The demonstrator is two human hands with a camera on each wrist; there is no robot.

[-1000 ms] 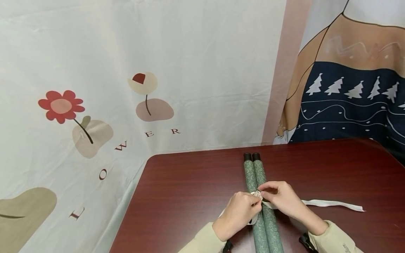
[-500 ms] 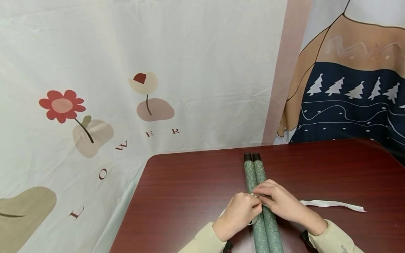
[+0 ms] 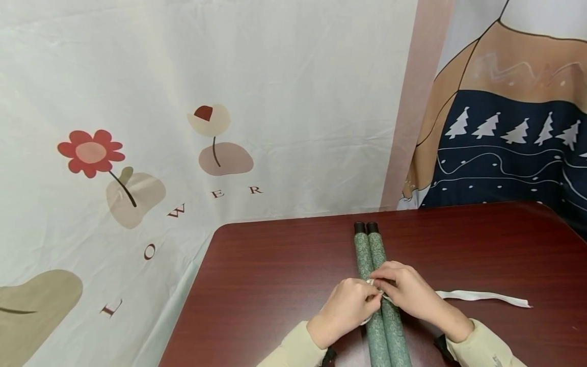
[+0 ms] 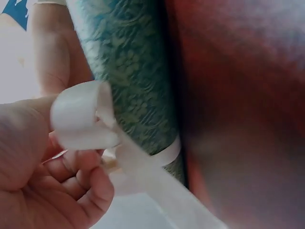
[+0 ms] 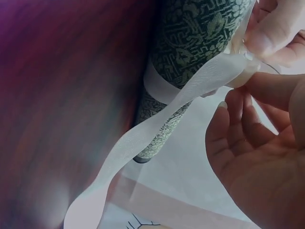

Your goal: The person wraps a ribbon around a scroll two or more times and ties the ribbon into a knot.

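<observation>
Two green patterned scrolls (image 3: 363,255) with black end caps lie side by side on the table, pointing away from me. A white ribbon (image 3: 483,295) is wrapped round them. My left hand (image 3: 346,308) pinches the ribbon over the left scroll; in the left wrist view a ribbon loop (image 4: 78,117) curls up beside its fingers. My right hand (image 3: 410,289) meets it from the other side, thumb and forefinger pinching the ribbon where it crosses. From there a long ribbon tail (image 5: 138,136) hangs in the right wrist view. The fingers partly hide the crossing.
The dark red-brown table (image 3: 275,265) has a rounded far left corner. Behind it hangs a pale curtain (image 3: 312,112) printed with flowers and letters. Dark straps show at both sleeve cuffs (image 3: 486,344). The ribbon's frayed end lies on the table at right.
The right hand's fingertips have closed in over the ribbon crossing, shifting slightly left and then back right. My left hand keeps its pinch almost unmoved, and the scrolls stay put.
</observation>
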